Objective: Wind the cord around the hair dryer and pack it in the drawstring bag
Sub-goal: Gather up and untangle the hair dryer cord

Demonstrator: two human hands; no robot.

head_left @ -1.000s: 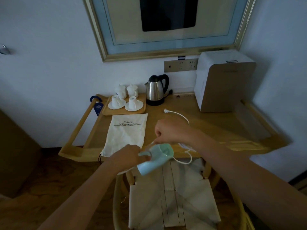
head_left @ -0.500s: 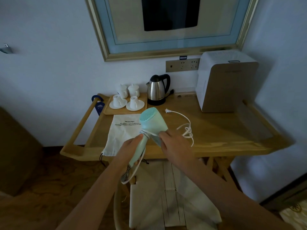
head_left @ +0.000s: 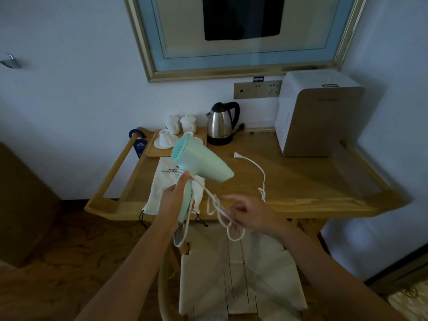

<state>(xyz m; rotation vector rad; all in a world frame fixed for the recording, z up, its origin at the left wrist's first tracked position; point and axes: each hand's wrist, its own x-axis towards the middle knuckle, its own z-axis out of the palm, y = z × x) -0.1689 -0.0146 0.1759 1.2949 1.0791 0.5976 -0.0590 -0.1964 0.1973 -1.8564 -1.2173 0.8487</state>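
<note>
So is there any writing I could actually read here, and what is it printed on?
Drawstring bag: dark print, seen upside down and partly hidden by the hair dryer; too blurred to quote.
Blue tag above the socket panel: too small to read.
White appliance: a top label and faint front lettering, both unreadable.
Kettle: a small mark near its base, illegible.
Nothing else carries text.

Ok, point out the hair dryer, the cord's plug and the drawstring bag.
hair dryer (head_left: 199, 162): head view, on the mint barrel.
plug (head_left: 236, 155): head view, on the cord's free end on the table.
drawstring bag (head_left: 157, 195): head view, on its white cloth.
</note>
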